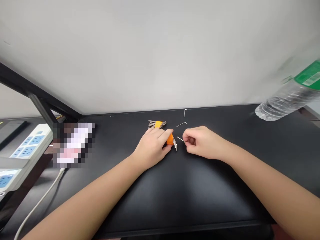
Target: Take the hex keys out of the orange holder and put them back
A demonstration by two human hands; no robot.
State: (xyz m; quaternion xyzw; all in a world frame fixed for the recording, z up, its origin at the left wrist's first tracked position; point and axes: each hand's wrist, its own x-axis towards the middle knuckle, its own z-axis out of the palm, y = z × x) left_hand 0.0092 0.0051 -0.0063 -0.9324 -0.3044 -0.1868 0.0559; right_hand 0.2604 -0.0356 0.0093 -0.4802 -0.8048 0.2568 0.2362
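Observation:
My left hand (154, 145) is closed around an orange hex key holder (170, 139), with several short bent key ends (175, 144) sticking out on its right. Between the thumb and fingers of my right hand (201, 141) is a thin silver hex key (180, 139). Its free end points left, a little apart from the orange holder. Just behind my left hand lies a second orange holder (158, 124) with several hex keys in it, partly covered by my fingers. Two loose L-shaped hex keys, a longer one (181, 124) and a shorter one (185, 113), lie behind my right hand.
The black tabletop (160, 200) meets a pale wall (160, 56) at the back. At left are a pixelated object (72, 145) with a white cable (41, 201) and a white power strip (28, 150). A clear plastic bottle (285, 103) with a green label stands at right.

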